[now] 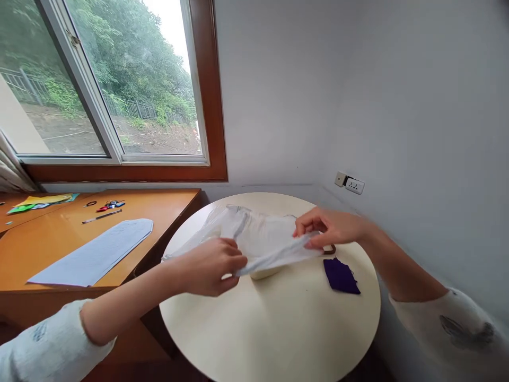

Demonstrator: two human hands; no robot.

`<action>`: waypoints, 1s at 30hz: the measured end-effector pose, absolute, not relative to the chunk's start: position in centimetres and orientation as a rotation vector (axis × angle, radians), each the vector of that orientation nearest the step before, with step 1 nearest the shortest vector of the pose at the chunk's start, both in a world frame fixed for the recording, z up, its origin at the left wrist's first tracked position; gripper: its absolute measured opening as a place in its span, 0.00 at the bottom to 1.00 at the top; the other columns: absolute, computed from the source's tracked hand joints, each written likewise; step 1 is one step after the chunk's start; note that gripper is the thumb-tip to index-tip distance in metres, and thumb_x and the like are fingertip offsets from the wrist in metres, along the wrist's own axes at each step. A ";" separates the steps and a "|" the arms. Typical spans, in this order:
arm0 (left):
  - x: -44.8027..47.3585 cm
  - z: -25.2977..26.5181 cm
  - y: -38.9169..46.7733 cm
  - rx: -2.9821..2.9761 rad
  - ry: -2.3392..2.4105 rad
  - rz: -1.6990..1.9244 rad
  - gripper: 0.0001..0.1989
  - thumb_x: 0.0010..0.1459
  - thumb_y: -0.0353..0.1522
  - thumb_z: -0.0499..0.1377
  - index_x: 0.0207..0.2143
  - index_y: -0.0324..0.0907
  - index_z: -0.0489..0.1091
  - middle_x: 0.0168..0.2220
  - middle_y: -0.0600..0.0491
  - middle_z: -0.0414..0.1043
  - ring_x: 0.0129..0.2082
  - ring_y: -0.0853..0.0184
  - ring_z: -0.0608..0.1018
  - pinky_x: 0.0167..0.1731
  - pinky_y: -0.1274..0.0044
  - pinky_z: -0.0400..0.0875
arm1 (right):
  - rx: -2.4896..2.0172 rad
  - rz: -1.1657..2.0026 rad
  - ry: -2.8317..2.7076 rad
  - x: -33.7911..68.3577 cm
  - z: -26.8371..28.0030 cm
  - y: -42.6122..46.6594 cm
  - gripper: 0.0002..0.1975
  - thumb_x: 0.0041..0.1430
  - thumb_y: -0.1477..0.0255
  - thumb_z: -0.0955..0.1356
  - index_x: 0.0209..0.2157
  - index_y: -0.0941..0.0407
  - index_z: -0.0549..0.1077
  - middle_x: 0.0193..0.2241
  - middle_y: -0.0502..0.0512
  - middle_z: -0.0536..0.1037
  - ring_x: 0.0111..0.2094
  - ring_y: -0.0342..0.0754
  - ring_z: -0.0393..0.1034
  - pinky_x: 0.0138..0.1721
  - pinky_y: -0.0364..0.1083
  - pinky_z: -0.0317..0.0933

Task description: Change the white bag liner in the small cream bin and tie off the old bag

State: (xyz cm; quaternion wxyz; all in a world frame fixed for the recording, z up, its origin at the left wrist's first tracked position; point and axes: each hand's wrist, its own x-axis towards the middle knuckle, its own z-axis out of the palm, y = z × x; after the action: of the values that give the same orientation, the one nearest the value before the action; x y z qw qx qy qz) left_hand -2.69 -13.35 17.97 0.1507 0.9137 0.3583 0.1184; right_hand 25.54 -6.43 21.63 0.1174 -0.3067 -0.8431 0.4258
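A thin, see-through white plastic bag [264,239] is spread over the far part of the round table, its near edge stretched between my hands. My left hand [212,265] pinches the left end of that edge. At the right end, my right hand [324,225] grips the bag between thumb and fingers. Beneath the plastic shows the lower side of a cream-coloured container [264,274]; the rest of it is covered. A brown loop, perhaps a handle [331,250], sticks out below my right hand. Close by lies a dark purple piece of cloth [342,276] with frayed edges.
The round cream table [270,323] stands by the wall corner. To the left is a wooden desk [175,204] with white papers [95,254], a pen [102,216], keys [111,205] and coloured papers [42,201]. A wall socket [354,185] is at the right.
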 end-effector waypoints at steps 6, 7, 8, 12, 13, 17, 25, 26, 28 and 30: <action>-3.7 13.9 -15.0 2.611 1.181 -0.001 0.10 0.49 0.41 0.56 0.27 0.46 0.69 0.19 0.50 0.66 0.22 0.59 0.69 0.22 0.73 0.56 | -1.437 1.012 -2.682 26.2 17.5 -8.5 0.08 0.35 0.64 0.72 0.17 0.52 0.71 0.15 0.49 0.71 0.18 0.44 0.62 0.21 0.44 0.49; -3.8 13.3 -14.8 2.579 1.201 -0.023 0.12 0.50 0.43 0.55 0.27 0.45 0.69 0.20 0.49 0.67 0.22 0.59 0.69 0.21 0.74 0.54 | -1.487 0.955 -2.634 26.2 16.3 -8.2 0.10 0.33 0.62 0.73 0.16 0.52 0.71 0.15 0.49 0.71 0.18 0.44 0.63 0.22 0.44 0.50; -4.0 12.7 -14.6 2.541 1.219 -0.040 0.14 0.50 0.45 0.54 0.28 0.45 0.69 0.22 0.49 0.68 0.22 0.60 0.70 0.20 0.74 0.53 | -1.521 0.903 -2.590 26.3 15.2 -7.9 0.12 0.31 0.61 0.74 0.16 0.52 0.70 0.16 0.50 0.70 0.19 0.45 0.64 0.22 0.45 0.51; -4.4 11.0 -13.2 2.392 1.291 -0.033 0.19 0.57 0.46 0.45 0.30 0.45 0.69 0.26 0.49 0.70 0.25 0.61 0.70 0.22 0.76 0.54 | -1.650 0.697 -2.566 26.5 12.6 -6.5 0.15 0.30 0.61 0.74 0.23 0.52 0.74 0.25 0.56 0.75 0.31 0.55 0.70 0.28 0.47 0.56; -4.5 10.7 -12.8 2.364 1.321 0.010 0.18 0.58 0.45 0.44 0.30 0.46 0.68 0.26 0.50 0.70 0.25 0.62 0.70 0.23 0.75 0.55 | -1.687 0.654 -2.584 26.4 12.3 -6.2 0.17 0.31 0.62 0.74 0.28 0.53 0.75 0.30 0.58 0.76 0.36 0.57 0.69 0.30 0.48 0.56; -4.4 9.3 -11.5 2.276 1.506 0.326 0.14 0.55 0.41 0.49 0.22 0.44 0.64 0.22 0.52 0.66 0.22 0.65 0.66 0.23 0.75 0.55 | -1.725 0.660 -2.560 26.3 11.7 -5.3 0.22 0.41 0.62 0.69 0.41 0.53 0.73 0.40 0.60 0.74 0.41 0.58 0.68 0.34 0.49 0.56; -3.0 8.0 -11.4 1.984 1.636 1.019 0.07 0.54 0.38 0.50 0.29 0.44 0.60 0.26 0.53 0.65 0.26 0.64 0.68 0.27 0.73 0.60 | -1.534 0.574 -2.116 25.2 10.5 -3.9 0.13 0.53 0.63 0.63 0.38 0.53 0.71 0.30 0.54 0.76 0.36 0.51 0.67 0.44 0.51 0.53; -2.7 8.2 -11.5 1.942 1.628 1.088 0.08 0.54 0.38 0.51 0.29 0.44 0.58 0.26 0.54 0.64 0.26 0.65 0.67 0.27 0.73 0.60 | -1.522 0.540 -2.085 24.9 10.6 -3.9 0.13 0.53 0.63 0.62 0.38 0.52 0.71 0.29 0.52 0.76 0.37 0.50 0.67 0.47 0.53 0.51; -2.0 8.7 -11.5 1.897 1.618 1.197 0.09 0.54 0.38 0.52 0.27 0.44 0.54 0.25 0.56 0.61 0.24 0.67 0.66 0.26 0.74 0.60 | -1.484 0.507 -1.995 24.3 10.7 -4.0 0.13 0.54 0.62 0.61 0.38 0.52 0.69 0.28 0.50 0.75 0.36 0.49 0.67 0.49 0.53 0.50; -1.3 9.2 -11.3 1.894 1.629 1.266 0.10 0.54 0.38 0.53 0.27 0.44 0.53 0.25 0.57 0.59 0.25 0.69 0.65 0.27 0.75 0.61 | -1.416 0.525 -1.875 23.8 10.6 -4.0 0.14 0.52 0.63 0.62 0.39 0.53 0.67 0.29 0.50 0.73 0.34 0.47 0.67 0.44 0.51 0.56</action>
State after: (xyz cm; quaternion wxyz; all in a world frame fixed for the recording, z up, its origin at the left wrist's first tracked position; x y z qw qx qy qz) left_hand -1.27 -11.31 9.24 0.1698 0.6664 0.5732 0.4456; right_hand 23.80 -3.99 10.63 0.3588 -0.5489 -0.7270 0.2035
